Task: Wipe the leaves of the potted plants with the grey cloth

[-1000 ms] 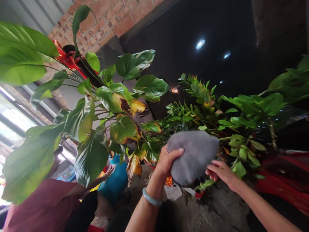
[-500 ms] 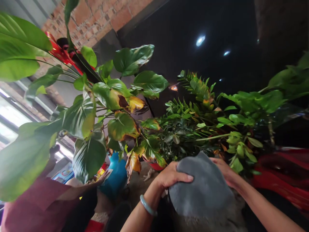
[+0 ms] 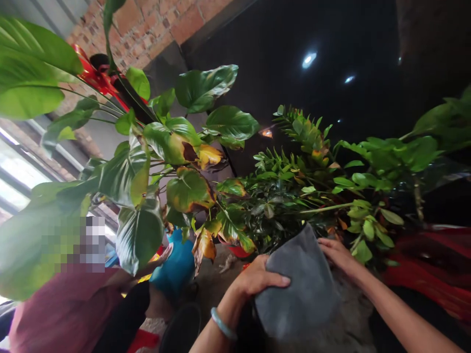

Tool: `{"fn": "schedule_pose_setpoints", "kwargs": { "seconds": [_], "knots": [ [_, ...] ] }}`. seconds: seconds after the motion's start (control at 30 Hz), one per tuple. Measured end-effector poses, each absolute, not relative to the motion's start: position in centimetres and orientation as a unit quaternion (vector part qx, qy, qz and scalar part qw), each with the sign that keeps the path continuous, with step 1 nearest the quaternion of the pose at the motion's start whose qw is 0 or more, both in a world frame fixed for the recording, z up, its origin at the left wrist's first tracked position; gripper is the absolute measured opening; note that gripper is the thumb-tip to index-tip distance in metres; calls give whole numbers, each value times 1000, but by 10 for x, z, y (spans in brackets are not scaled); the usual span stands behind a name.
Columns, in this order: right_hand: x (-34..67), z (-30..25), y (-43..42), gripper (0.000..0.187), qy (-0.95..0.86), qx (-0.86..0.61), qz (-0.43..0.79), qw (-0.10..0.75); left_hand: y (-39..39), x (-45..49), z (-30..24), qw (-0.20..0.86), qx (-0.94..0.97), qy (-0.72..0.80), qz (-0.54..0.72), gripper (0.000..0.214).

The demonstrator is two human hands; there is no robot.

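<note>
A piece of soft grey cloth (image 3: 300,299) hangs at the lower middle of the view, its upper corner pointing up. My left hand (image 3: 260,277) is closed on its left edge, with the thumb lying across the front and the fingers hidden behind it. A pale green bangle (image 3: 222,323) circles my left wrist. On the other side, my right hand (image 3: 337,254) has its fingers stretched out toward the cloth's right edge; whether the fingertips touch it I cannot tell. Leafy green plants (image 3: 272,211) stand just beyond both hands.
A large plant with browning leaves (image 3: 189,190) spreads across the left. Behind it sits a person in a pink top (image 3: 69,309), near a blue vase-shaped object (image 3: 172,267). A dark glossy panel (image 3: 265,59) rises at the back, and something red (image 3: 427,264) stands at right.
The grey cloth has shifted slightly left and turned, looking narrower and more pointed at the top. My right hand's fingers now show more fully at its edge. My left hand keeps its grip.
</note>
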State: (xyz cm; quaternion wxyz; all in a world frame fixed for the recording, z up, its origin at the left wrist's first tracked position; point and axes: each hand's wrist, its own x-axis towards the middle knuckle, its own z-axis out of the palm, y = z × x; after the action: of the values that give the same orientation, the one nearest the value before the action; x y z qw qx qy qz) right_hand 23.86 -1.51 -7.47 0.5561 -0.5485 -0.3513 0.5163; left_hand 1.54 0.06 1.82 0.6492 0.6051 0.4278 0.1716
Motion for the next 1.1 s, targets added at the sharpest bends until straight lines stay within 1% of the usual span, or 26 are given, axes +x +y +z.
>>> {"fn": "schedule_pose_setpoints", "kwargs": {
  "seconds": [0.07,0.17,0.23,0.27,0.33,0.43,0.5,0.53,0.57,0.6,0.67,0.73,0.77,0.8,0.87,0.93,0.97,1.03,1.1],
  "knots": [
    [238,-73,-16,28,-343,-546,523,557,2,1,38,651,599,410,223,40],
    [234,-71,-14,29,-326,-547,527,563,17,-2,65,610,546,399,413,49],
    [231,-72,-12,29,-320,-548,528,564,26,4,66,574,495,410,507,54],
    [230,-72,-11,28,-319,-548,529,564,28,8,60,566,477,420,525,56],
    [228,-74,-10,29,-319,-548,531,562,24,14,39,583,473,439,493,58],
    [228,-76,-9,31,-322,-547,532,560,3,11,7,635,530,448,339,54],
    [230,-77,-10,31,-325,-546,533,559,-9,-2,2,648,568,437,256,50],
    [231,-77,-11,31,-326,-545,533,559,-11,-10,7,648,577,432,247,49],
    [231,-76,-12,30,-326,-545,532,559,-11,-18,15,643,576,428,268,48],
    [232,-76,-12,30,-326,-546,532,559,-6,-25,26,631,563,427,319,49],
    [232,-75,-12,30,-324,-549,529,560,10,-36,50,575,505,433,476,49],
    [231,-74,-12,29,-322,-552,527,560,30,-38,67,490,423,448,617,47],
    [231,-74,-12,29,-321,-553,526,560,38,-37,69,456,389,459,656,45],
    [230,-74,-11,28,-321,-555,526,559,43,-34,66,438,367,475,669,42],
    [228,-74,-11,28,-319,-559,526,556,42,-27,48,458,366,512,628,39],
    [228,-75,-11,28,-317,-563,524,555,26,-24,22,531,408,531,519,40],
    [228,-75,-11,28,-317,-564,522,555,15,-24,11,581,436,523,446,44],
    [229,-76,-13,28,-318,-567,519,556,-7,-30,-3,645,484,486,337,48],
    [231,-75,-15,29,-321,-566,517,556,-19,-39,3,668,514,451,293,47]
  ]
}}
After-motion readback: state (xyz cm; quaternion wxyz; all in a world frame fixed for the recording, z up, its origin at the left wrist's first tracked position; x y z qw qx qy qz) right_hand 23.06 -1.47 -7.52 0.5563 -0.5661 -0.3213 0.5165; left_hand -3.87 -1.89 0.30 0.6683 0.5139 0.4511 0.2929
